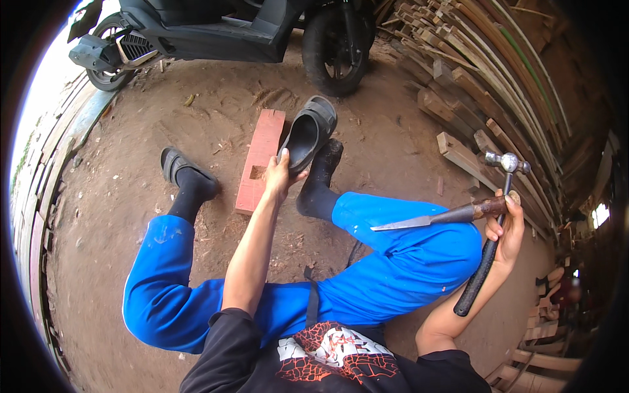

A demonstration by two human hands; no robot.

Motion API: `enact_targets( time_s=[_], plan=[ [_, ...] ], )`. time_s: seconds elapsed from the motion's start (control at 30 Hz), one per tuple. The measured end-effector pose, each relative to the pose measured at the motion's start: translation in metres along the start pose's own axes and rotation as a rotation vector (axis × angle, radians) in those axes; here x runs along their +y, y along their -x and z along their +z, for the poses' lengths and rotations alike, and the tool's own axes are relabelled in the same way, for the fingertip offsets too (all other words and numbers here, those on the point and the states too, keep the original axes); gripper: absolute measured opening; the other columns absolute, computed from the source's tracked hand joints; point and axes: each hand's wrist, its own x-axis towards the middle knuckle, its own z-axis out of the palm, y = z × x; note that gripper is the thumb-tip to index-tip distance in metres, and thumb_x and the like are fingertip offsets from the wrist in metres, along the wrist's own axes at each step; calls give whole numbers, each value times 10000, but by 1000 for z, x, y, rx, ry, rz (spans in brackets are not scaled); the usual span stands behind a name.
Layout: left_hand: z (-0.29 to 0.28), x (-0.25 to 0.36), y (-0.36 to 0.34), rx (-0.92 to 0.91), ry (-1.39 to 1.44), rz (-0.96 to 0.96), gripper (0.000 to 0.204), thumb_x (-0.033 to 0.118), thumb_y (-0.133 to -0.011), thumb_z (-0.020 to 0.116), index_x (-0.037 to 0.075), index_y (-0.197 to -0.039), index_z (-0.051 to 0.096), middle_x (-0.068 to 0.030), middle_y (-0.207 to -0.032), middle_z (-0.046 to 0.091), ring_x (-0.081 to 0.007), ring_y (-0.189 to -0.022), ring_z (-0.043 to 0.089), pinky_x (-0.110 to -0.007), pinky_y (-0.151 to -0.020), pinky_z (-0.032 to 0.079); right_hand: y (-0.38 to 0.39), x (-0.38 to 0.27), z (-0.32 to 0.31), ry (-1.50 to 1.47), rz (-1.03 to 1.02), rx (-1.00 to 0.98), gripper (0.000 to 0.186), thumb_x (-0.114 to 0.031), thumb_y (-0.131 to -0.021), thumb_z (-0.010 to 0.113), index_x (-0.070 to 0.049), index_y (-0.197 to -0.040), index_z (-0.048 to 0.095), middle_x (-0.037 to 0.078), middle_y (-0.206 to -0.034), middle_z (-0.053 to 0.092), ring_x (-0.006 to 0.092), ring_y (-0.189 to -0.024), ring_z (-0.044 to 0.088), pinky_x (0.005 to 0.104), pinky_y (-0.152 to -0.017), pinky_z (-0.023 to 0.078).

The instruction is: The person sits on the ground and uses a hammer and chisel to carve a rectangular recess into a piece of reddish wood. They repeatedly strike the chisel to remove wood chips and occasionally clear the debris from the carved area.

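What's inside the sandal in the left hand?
Inside the sandal, the dark footbed shows, no foot in it; the socked right foot is beside it. The strap hides whatever lies beneath, and the left hand covers some of the rim.

On my feed, the dark slipper (306,136) is held by its heel end in the left hand (280,175), just right of a flat-lying red timber (261,143) with a rectangular recess (257,172). I see the wood-handled chisel (457,214), blade pointing left, crossing the black-gripped hammer (485,263), metal head uppermost, both in the right hand (509,232).
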Motion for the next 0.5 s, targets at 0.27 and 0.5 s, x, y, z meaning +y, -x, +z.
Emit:
enact_targets(
  time_s=[0.27, 0.5],
  plan=[
    [7, -13, 16, 122, -563, 763, 314, -23, -902, 575, 42, -1190, 470, -167, -1141, 601, -273, -1037, 632, -362, -893, 491, 7, -6, -5, -12, 9, 10, 314, -249, -967, 533, 16, -1137, 530, 55, -819, 573, 28, -417, 327, 154, -345, 274],
    [10, -4, 16, 20, -558, 1246, 542, -235, -663, 464, 25, -1133, 534, -161, -1164, 606, -350, -1195, 575, -434, -1019, 458, 9, -8, -13, 6, 4, 43, 268, -248, -936, 571, -26, -1085, 550, 64, -871, 604, 27, -416, 337, 152, -342, 279]
  ],
)
